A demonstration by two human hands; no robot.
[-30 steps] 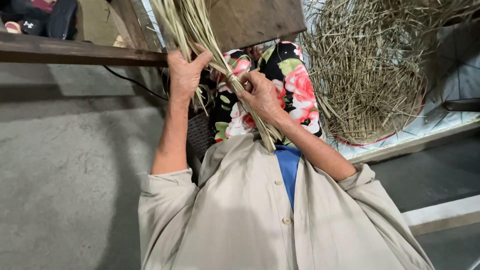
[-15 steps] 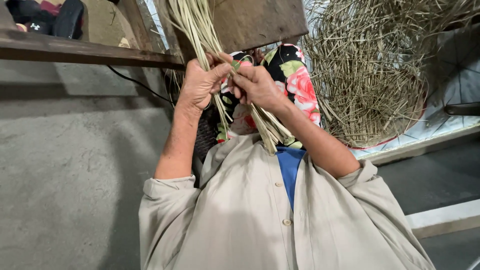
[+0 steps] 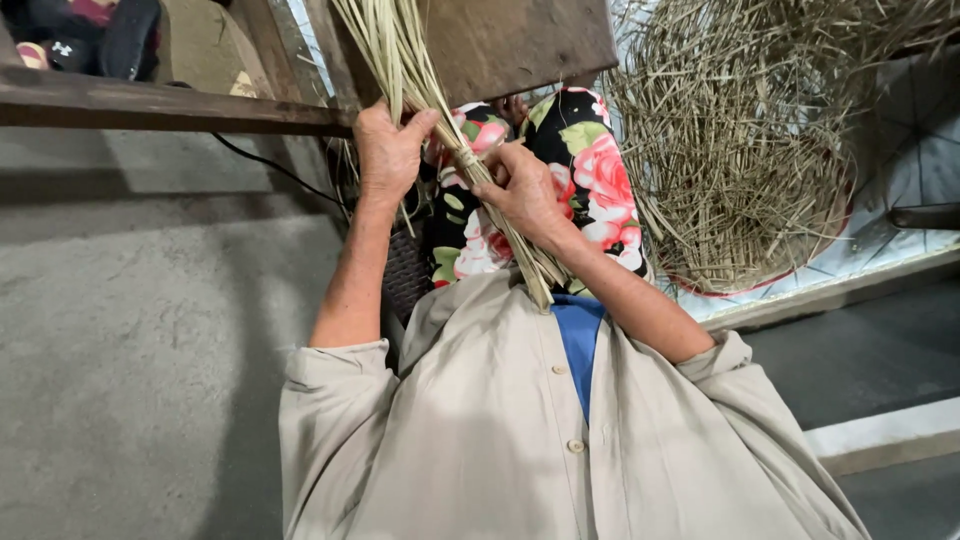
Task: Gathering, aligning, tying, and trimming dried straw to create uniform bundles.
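Both hands gripping pale straw bundle [image 3: 470,170], floral cloth [image 3: 590,170] behind, loose straw heap [image 3: 740,140] right

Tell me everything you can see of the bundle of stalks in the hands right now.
The bundle of stalks is a tight sheaf of long, thin, pale yellow-green dried stems, like grass or reed. It runs slanted from the top edge down to cut ends near the beige shirt. A wrap of the same fibre binds it midway. The left hand grips it beside the wrap; the right hand pinches it at the wrap.
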